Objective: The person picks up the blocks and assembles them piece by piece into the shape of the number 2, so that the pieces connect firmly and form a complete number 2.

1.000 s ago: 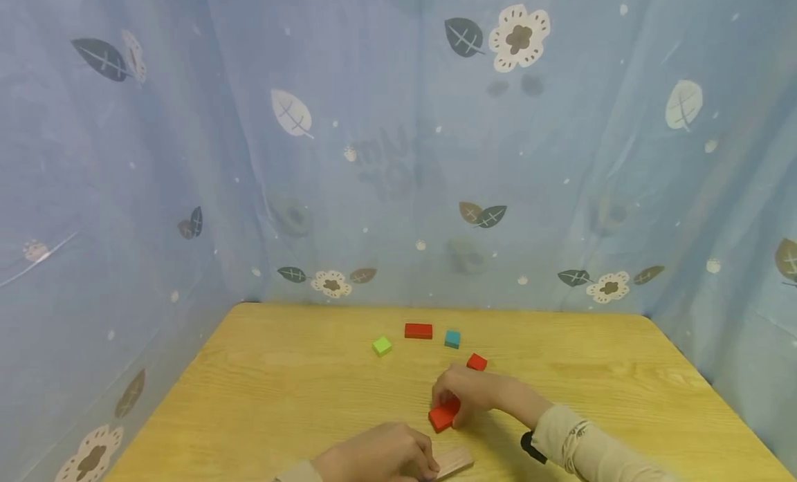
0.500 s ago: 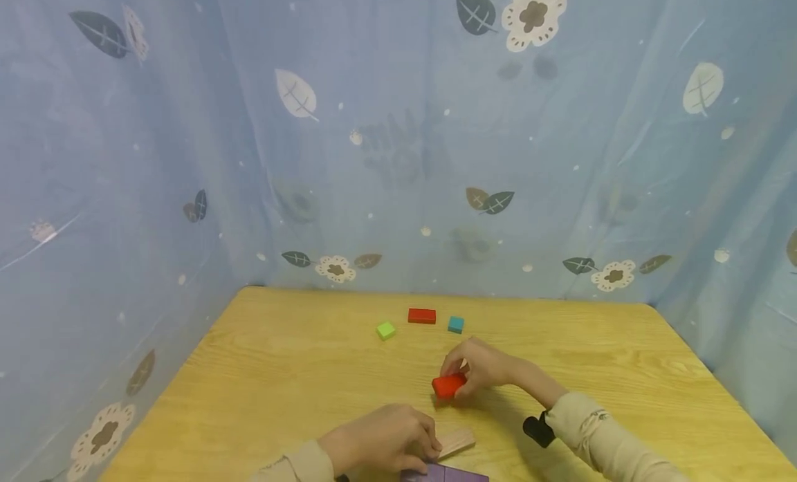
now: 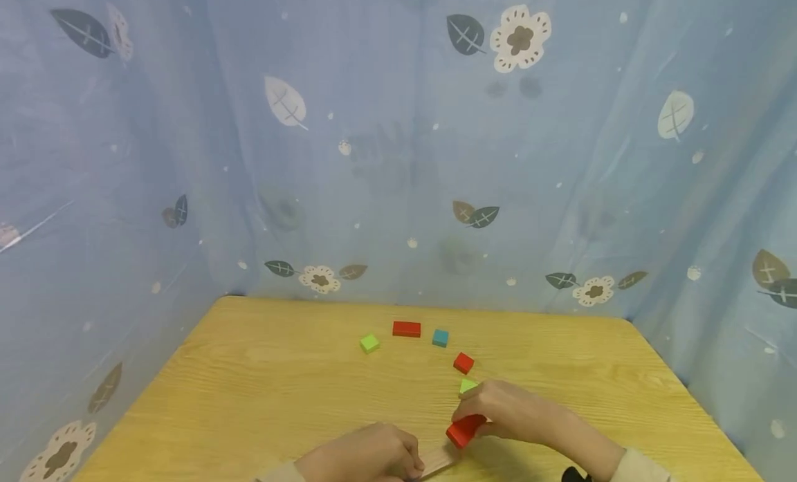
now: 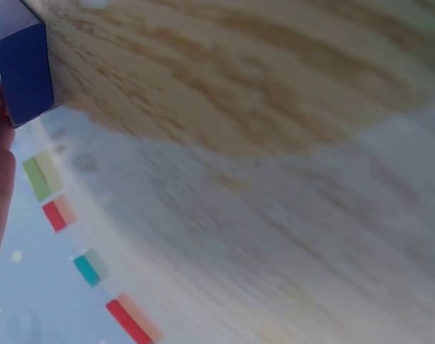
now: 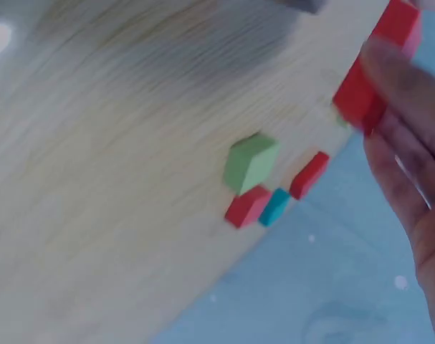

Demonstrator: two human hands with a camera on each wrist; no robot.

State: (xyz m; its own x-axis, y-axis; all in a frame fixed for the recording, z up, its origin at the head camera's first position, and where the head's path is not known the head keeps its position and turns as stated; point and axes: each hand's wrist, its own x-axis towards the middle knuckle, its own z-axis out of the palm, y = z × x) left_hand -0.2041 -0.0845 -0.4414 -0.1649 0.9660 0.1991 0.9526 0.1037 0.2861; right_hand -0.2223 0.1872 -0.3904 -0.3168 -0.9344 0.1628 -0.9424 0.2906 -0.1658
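Observation:
My right hand (image 3: 513, 413) pinches a red rectangular block (image 3: 465, 430) between thumb and fingers. In the right wrist view the red block is tilted and raised above the tabletop. The head view has it overlapping the far end of a plain wooden block (image 3: 438, 458). My left hand (image 3: 367, 454), fingers curled, is at the near end of that wooden block. In the left wrist view, its fingers hold a purple-blue block (image 4: 24, 75) by the end; this block is mostly hidden in the head view. Just beyond my right hand sits a light green block (image 3: 467, 385), partly covered.
Farther back on the wooden table (image 3: 274, 385) lie a red cube (image 3: 463, 362), a blue cube (image 3: 441, 338), a red rectangular block (image 3: 407, 329) and a green cube (image 3: 370, 344). A blue patterned curtain (image 3: 386, 157) hangs around the table's back and sides.
My right hand has lifted the red block and brought it nearer, over the wooden block's far end. The green block and red cube behind it now show. My left hand stays about where it was.

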